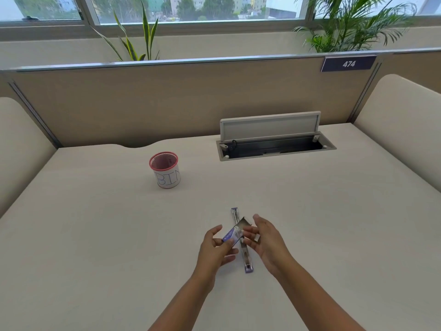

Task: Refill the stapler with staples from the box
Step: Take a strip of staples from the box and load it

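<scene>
I see a pale desk (95,235) carrying the opened-flat stapler (245,255) near me, a red-rimmed mesh cup (165,172) marked BIN farther back left, well apart.

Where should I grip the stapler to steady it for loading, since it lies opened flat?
Probably the near purple end of the stapler, pinched across its narrow sides from your side. It lies lengthwise pointing away, and the box and both hands hover over its middle, leaving that end free.
</scene>
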`<act>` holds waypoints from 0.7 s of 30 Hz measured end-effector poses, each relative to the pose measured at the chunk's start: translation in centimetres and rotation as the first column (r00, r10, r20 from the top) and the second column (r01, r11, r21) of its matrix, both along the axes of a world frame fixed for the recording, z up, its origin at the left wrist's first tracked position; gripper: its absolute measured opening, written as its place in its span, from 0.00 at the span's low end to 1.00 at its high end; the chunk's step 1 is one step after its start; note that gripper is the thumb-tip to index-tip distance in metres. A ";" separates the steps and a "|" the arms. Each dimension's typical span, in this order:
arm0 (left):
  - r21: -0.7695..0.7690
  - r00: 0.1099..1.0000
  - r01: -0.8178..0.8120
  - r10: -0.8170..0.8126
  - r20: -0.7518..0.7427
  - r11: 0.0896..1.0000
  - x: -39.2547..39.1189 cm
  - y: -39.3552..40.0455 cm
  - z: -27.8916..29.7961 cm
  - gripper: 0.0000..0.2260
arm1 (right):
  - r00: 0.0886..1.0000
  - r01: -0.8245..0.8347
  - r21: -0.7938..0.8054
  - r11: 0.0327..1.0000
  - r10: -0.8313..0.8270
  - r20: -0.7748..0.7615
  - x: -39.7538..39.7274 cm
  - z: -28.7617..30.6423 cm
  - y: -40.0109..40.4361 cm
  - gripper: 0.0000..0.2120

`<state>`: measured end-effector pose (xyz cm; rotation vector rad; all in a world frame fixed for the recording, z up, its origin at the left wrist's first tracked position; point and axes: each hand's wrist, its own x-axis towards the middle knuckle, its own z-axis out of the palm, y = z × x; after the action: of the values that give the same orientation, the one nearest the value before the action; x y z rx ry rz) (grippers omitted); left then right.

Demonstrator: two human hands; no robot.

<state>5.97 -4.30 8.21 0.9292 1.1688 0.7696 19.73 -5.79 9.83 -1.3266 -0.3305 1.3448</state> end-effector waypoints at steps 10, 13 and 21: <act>-0.053 0.974 -0.124 0.132 0.186 0.991 0.4 0.4 0.3 0.13 | 0.750 -0.274 -0.072 0.959 0.260 0.608 1.0 -0.3 -0.3 0.28; -0.050 0.972 -0.133 0.140 0.187 0.990 0.4 0.4 0.3 0.12 | 0.718 -0.263 -0.074 0.962 0.246 0.651 0.9 -0.1 -0.1 0.36; -0.056 0.974 -0.138 0.146 0.173 0.989 0.6 0.6 -0.3 0.09 | 0.475 -0.399 -0.138 0.906 0.333 0.814 0.2 -0.7 -0.4 0.51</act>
<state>6.56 -3.74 7.91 0.7307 1.0990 0.9200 19.88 -6.20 9.11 -1.8428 -1.3890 0.9084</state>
